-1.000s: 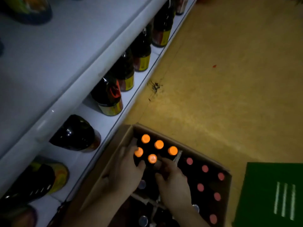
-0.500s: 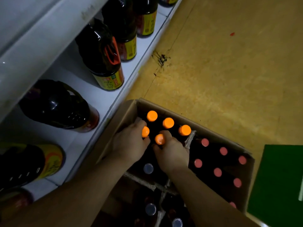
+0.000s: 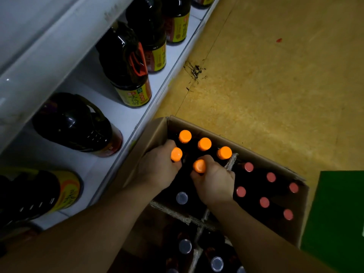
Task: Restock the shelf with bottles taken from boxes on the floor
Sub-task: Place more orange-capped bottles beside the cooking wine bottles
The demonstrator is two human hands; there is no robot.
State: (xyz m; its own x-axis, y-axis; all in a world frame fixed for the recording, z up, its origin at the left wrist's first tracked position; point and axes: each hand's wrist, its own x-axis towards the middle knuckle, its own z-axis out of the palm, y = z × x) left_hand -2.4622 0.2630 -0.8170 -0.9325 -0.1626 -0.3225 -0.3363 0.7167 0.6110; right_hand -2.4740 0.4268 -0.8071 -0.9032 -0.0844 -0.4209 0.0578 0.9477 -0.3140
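Two hands: both are down in the cardboard box (image 3: 266,154) at the lower centre of the frame, each on one bottle.
Left hand (image 3: 157,170): fingers curled round the neck of the left orange-capped bottle (image 3: 176,154), the cap standing clear above the knuckles.
Right hand (image 3: 214,184): fingers closed round the neck of the right orange-capped bottle (image 3: 199,166), just beside the first.
Other orange caps (image 3: 204,144): three stand ungripped in a row behind the hands.
Change: a second ago the left fingers lay looser beside their cap and the right hand sat lower. Half a second ago both grips looked as they do now, with both caps in the same places among their neighbours.
Box contents: pink-capped bottles (image 3: 264,202) fill the right compartment, and grey-capped bottles (image 3: 181,198) stand nearer the bottom edge.
Box position: on the yellow floor (image 3: 275,85), against the foot of the white shelf (image 3: 126,119).
Shelf: large dark jugs (image 3: 126,62) with yellow labels stand in the upper left.
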